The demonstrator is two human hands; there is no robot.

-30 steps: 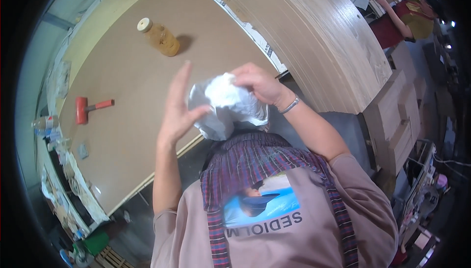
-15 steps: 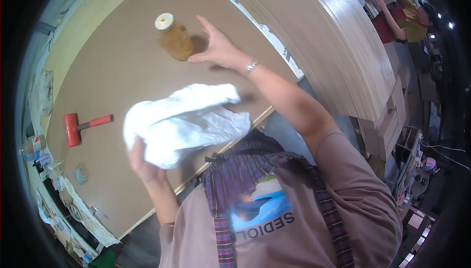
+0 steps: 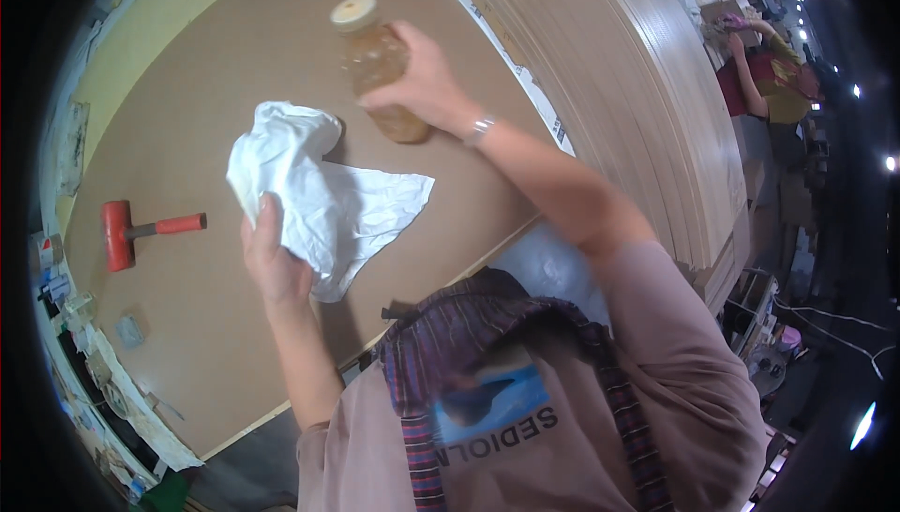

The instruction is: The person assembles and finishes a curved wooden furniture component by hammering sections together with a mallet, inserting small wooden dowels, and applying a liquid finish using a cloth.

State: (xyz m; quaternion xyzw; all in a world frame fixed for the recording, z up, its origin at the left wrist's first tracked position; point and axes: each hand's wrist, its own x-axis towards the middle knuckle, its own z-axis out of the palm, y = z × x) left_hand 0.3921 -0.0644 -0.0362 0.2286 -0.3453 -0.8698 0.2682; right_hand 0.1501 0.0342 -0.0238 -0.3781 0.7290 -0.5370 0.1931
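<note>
My right hand (image 3: 422, 81) is wrapped round a clear bottle (image 3: 380, 57) of amber liquid with a pale cap, held tilted above the brown board (image 3: 216, 334). The cap points to the far left. Nearer to me, my left hand (image 3: 275, 251) grips a crumpled white cloth (image 3: 305, 170) by its left side. Part of the cloth spreads out to the right over the board. Most of the left fingers are hidden behind the cloth.
A red mallet (image 3: 118, 234) lies at the left of the board, with a small grey block (image 3: 129, 331) nearer to me. Stacked wooden panels (image 3: 619, 71) rise along the right. Another person (image 3: 764, 81) works at the far right. Assorted items line the left edge.
My right hand has closed on the bottle and lifted it toward the right. The cloth in my left hand has swung from a wide spread into a more bunched, upright shape.
</note>
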